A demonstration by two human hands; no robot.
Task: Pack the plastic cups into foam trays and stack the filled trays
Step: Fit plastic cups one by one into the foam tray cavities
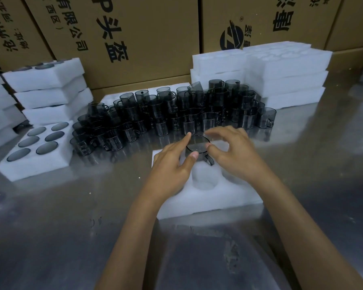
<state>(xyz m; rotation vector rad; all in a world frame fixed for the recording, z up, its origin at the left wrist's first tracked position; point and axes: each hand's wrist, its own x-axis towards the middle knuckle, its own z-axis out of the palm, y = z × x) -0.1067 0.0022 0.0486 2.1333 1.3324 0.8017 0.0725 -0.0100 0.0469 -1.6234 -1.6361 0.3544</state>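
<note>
Far left there's a stack of white foam trays already loaded with cups (48, 91), and in front of it a single white foam tray with six dark cups sunk into its holes (35, 162), all well off to the left of the fingers. Right behind the fingertips sits a big crowd of smoky grey see-through plastic cups with handles (176, 114), standing packed together on the shiny steel table (61, 227).

The left hand (172, 166) has its index finger stretched onto the far rim and its thumb on the near rim of one smoky grey plastic cup (198, 148), so it's pinching it across the mouth. That cup sits in a far hole of the white foam tray under the hands (208, 201), its handle poking out toward the right wrist. The right hand (233, 151) hangs just beside the cup with fingers spread and loosely bent, thumb tip at the rim; can't tell if it's really touching. The holes nearer the wrists show only foam.

Past the right fingers: a stack of unfilled white foam trays (281, 76), with brown printed cardboard boxes (145, 38) along the back.
</note>
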